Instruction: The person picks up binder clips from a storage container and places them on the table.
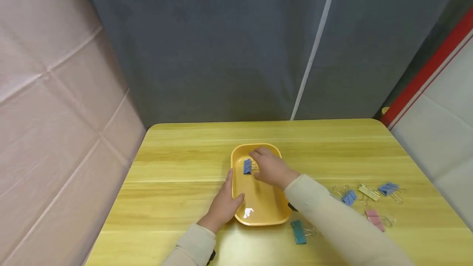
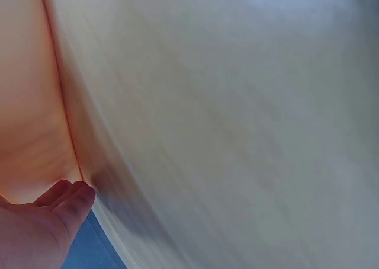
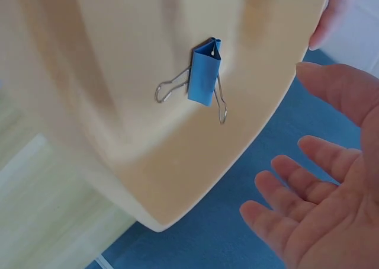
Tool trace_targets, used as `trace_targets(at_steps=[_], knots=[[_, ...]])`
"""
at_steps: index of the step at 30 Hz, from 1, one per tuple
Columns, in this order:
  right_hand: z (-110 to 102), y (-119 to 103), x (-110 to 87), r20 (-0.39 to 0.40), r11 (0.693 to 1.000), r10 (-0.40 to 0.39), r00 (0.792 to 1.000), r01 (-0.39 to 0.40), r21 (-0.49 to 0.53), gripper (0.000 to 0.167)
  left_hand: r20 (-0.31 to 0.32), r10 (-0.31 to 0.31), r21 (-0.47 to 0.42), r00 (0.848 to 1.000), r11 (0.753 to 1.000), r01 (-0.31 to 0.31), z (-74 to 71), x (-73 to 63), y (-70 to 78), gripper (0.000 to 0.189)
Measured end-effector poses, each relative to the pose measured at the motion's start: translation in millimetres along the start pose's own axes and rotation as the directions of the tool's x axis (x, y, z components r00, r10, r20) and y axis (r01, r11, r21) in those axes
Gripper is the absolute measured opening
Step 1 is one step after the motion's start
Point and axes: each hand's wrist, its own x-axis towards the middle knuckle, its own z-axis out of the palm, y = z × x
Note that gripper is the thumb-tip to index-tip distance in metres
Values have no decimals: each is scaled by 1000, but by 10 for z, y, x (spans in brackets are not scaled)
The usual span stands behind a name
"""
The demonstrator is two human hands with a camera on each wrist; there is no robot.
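A yellow tray [image 1: 258, 204] stands on the table, with a blue binder clip [image 1: 247, 166] lying inside near its far left. My left hand [image 1: 224, 201] holds the tray's left wall, thumb over the rim and fingers along the outside. In the left wrist view, the left fingertips [image 2: 83, 192] lie against the tray's side. Over the tray's far half is my right hand [image 1: 271, 168], just right of the clip. The right wrist view shows the right hand [image 3: 325, 180] with spread fingers holding nothing, apart from the binder clip [image 3: 204, 73], whose wire handles are splayed.
Right of the tray lie a teal binder clip [image 1: 299, 232], a pink one [image 1: 375, 219], a cream one [image 1: 368, 192] and two blue ones, one nearer [image 1: 349, 197] and one farther right [image 1: 388, 188]. A grey curtain [image 1: 221, 52] hangs behind the table.
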Motion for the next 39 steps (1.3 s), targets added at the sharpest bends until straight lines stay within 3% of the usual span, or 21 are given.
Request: trace_targets(at_steps=[14,39], knots=[[108,2,148,27,997,35,999,-37,61,65,9,2,-15,1000,1000,-1,-2,3,-1,84],[385,20,382,90,986,157,983,-162,50,66,3,18,7,1000,1000,-18,-1,-22,-4,84]])
